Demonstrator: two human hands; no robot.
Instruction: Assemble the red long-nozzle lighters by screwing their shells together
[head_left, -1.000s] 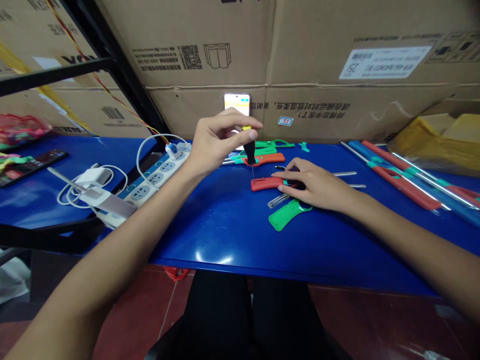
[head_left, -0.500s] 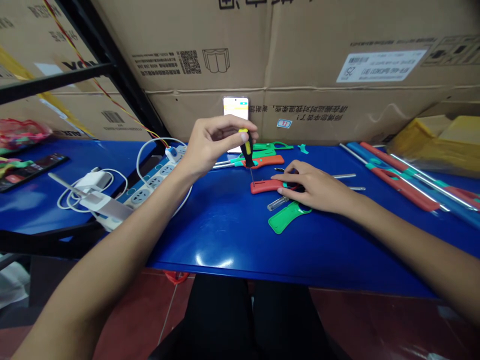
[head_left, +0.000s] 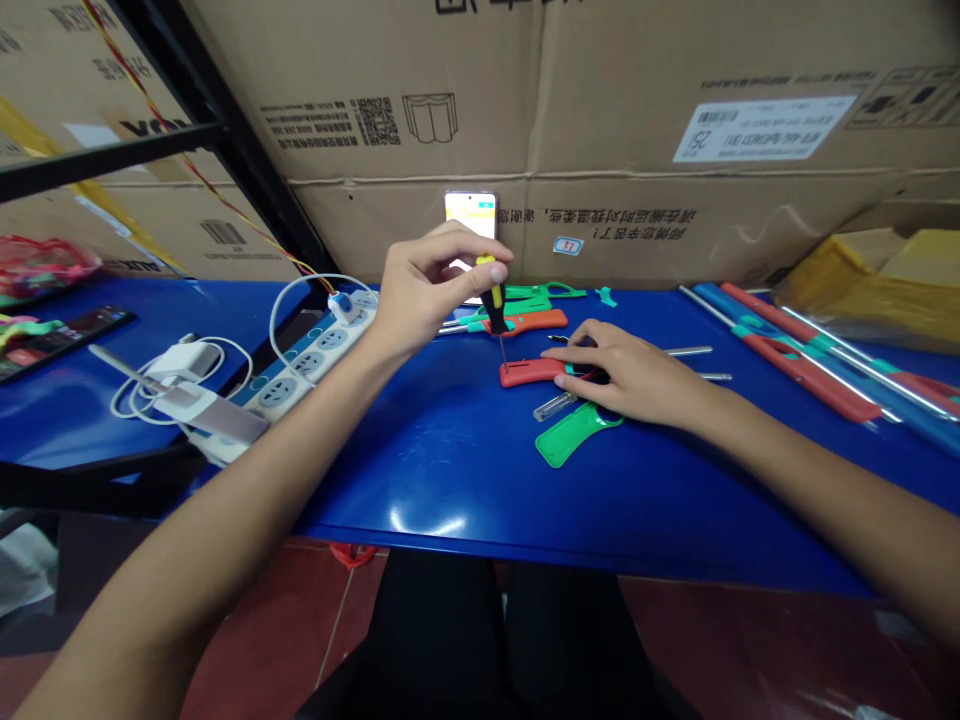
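Observation:
My left hand (head_left: 435, 280) pinches the top of a small yellow-and-black screwdriver (head_left: 493, 292), which stands nearly upright. Its thin tip meets the left end of a red long-neck lighter handle (head_left: 529, 373) lying on the blue table. With thumb and fingers, my right hand (head_left: 626, 372) grips the other end of that handle and hides part of it. Just in front of it lie a clear tank piece (head_left: 555, 405) and a green handle shell (head_left: 562, 443). Metal tubes (head_left: 691, 351) show beyond my right hand. An orange lighter (head_left: 536, 321) and green parts (head_left: 544, 292) lie behind.
A lit phone (head_left: 471, 208) leans against the large carton (head_left: 615, 120). To the left are a power strip (head_left: 301, 365) and white chargers with cables (head_left: 217, 410). Several long lighters (head_left: 814, 370) lie at the right, near a yellow package (head_left: 870, 285).
My left hand and the screwdriver have barely moved; its fingers have turned slightly around the grip. The lighter handle stays under my right hand.

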